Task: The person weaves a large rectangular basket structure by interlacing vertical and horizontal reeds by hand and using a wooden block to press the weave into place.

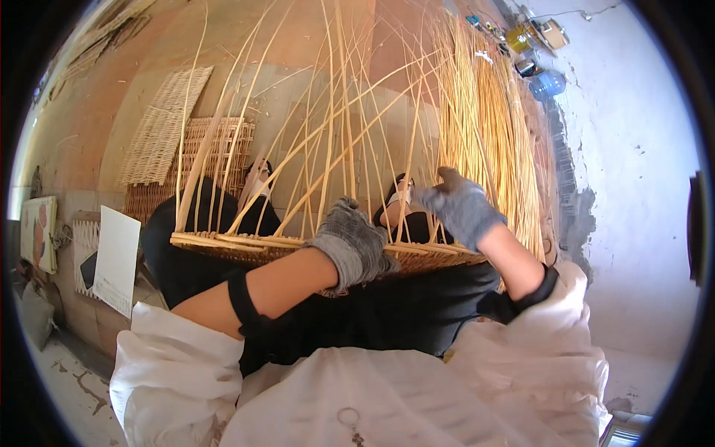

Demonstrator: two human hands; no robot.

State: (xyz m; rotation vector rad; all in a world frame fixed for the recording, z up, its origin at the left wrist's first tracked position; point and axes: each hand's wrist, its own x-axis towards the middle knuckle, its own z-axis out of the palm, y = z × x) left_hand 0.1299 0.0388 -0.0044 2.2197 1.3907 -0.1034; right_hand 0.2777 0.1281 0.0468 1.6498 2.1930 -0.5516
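Note:
A woven wicker panel lies across my black-clad lap, its long rim running left to right. Tall pale rods rise from that rim, several crossing each other at a slant. My left hand, in a grey knitted glove, is closed over the middle of the rim, its fingers wrapped round the weave. Over the panel's right end is my right hand, also gloved in grey. Its fingers look curled and slightly blurred beside the upright rods; what they hold is hidden.
A thick bundle of long yellow rods lies at the right, beside a white wall. Flat woven panels rest on the floor at the left. A white sheet stands nearer me. A blue plastic bottle is at the far right.

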